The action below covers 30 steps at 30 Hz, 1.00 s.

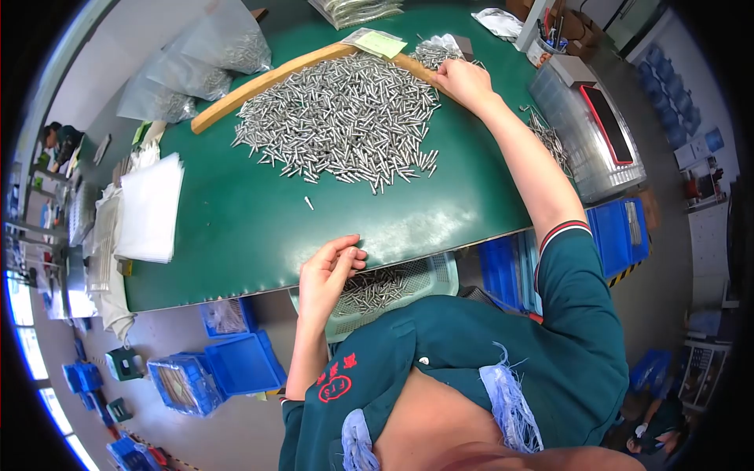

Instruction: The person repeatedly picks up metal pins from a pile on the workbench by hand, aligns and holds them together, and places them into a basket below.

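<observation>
A wide pile of small metal pins (pixel 338 118) covers the far middle of the green table. Behind it runs a curved wooden strip (pixel 271 81). My right hand (pixel 465 82) is closed at the strip's right part, beside the pile; its fingertips hide whatever they grip. Over the front table edge, my left hand (pixel 331 265) has loosely bent fingers with nothing visible in them. Below that hand, a pale green basket (pixel 448 276) holds more pins (pixel 373 289). One loose pin (pixel 309 203) lies apart on the table.
Clear bags of metal parts (pixel 243 51) stand at the back left, with white sheets (pixel 153 208) nearer. On the right, a red-edged phone (pixel 607 124) rests on a clear plastic box (pixel 585 169). Blue bins (pixel 616 235) stand on the floor below. A yellow-green label (pixel 375 42) touches the strip.
</observation>
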Motion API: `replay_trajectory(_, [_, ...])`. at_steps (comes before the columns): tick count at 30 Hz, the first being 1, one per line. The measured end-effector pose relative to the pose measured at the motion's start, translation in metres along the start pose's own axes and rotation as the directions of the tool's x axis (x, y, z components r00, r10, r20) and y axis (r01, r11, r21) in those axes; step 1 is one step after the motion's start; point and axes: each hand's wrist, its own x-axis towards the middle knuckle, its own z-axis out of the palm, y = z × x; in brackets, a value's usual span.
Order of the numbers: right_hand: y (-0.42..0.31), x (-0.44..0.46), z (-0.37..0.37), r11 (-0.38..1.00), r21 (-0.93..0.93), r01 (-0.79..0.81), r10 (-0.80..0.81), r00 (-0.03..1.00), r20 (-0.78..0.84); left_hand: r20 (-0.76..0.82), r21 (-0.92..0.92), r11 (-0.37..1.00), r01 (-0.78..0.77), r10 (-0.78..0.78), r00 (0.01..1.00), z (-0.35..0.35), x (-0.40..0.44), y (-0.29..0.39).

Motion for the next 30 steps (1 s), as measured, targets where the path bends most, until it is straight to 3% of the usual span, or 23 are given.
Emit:
replay_trajectory(6, [0.008,0.004,-0.007,0.999,0.024,-0.025,0.025,0.999,-0.022,-0.001,0.013,1.0,-0.001,0.001,1.0,0.001,0.0,0.001])
replay_trajectory(9, [0.022,0.019,-0.02,0.992,0.041,-0.117,0.122,0.983,-0.137,-0.006,0.016,1.0,-0.013,0.013,1.0,0.001,-0.001,-0.001])
replay_trajectory(12, [0.034,0.027,-0.032,0.994,0.106,-0.028,0.063,0.934,-0.352,0.003,0.002,1.0,-0.011,0.01,1.0,0.002,-0.001,0.0])
replay_trajectory(14, [0.019,0.011,-0.061,0.974,0.223,0.041,0.037,0.941,-0.335,0.018,-0.039,0.999,-0.005,0.006,1.0,-0.001,-0.001,0.001])
replay_trajectory(17, [-0.001,-0.027,-0.074,0.773,0.595,0.221,-0.134,0.973,-0.187,0.015,-0.123,0.992,-0.037,0.039,0.999,-0.007,0.0,0.008])
replay_trajectory(18, [-0.01,-0.048,-0.064,0.701,0.625,0.342,-0.219,0.938,-0.268,-0.017,-0.039,0.992,-0.12,0.119,0.993,-0.009,0.003,0.007])
replay_trajectory(19, [-0.027,-0.078,-0.064,0.677,0.694,0.246,-0.237,0.965,-0.112,-0.024,0.086,0.978,-0.191,0.194,0.981,-0.013,0.008,0.011])
replay_trajectory(20, [-0.041,-0.105,-0.058,0.667,0.693,0.273,-0.327,0.943,-0.057,-0.021,0.21,0.943,-0.258,0.268,0.963,-0.016,0.014,0.016])
replay_trajectory(21, [-0.049,-0.126,-0.049,0.74,0.598,0.307,-0.411,0.911,0.041,0.005,0.452,0.829,-0.328,0.366,0.931,-0.017,0.023,0.019])
replay_trajectory(22, [-0.047,-0.137,-0.023,0.727,0.473,0.498,-0.573,0.819,0.018,0.057,0.661,0.652,-0.371,0.45,0.891,-0.019,0.033,0.022])
replay_trajectory(23, [-0.051,-0.151,-0.015,0.784,0.348,0.513,-0.568,0.82,0.071,0.131,0.821,0.424,-0.383,0.513,0.848,-0.02,0.043,0.025])
replay_trajectory(24, [-0.055,-0.161,-0.01,0.824,0.216,0.524,-0.555,0.823,0.122,0.13,0.852,0.42,-0.311,0.406,0.905,-0.023,0.058,0.013])
replay_trajectory(26, [-0.051,-0.154,-0.001,0.843,0.224,0.489,-0.526,0.836,0.155,0.133,0.935,0.271,-0.228,0.327,0.936,-0.021,0.081,0.009])
replay_trajectory(29, [-0.053,-0.143,0.006,0.844,0.154,0.514,-0.531,0.842,0.096,0.216,0.899,0.274,-0.341,0.4,0.891,-0.008,0.11,0.0])
replay_trajectory(30, [-0.056,-0.142,0.01,0.836,0.158,0.526,-0.543,0.834,0.097,0.203,0.915,0.256,-0.311,0.373,0.905,0.003,0.11,0.005])
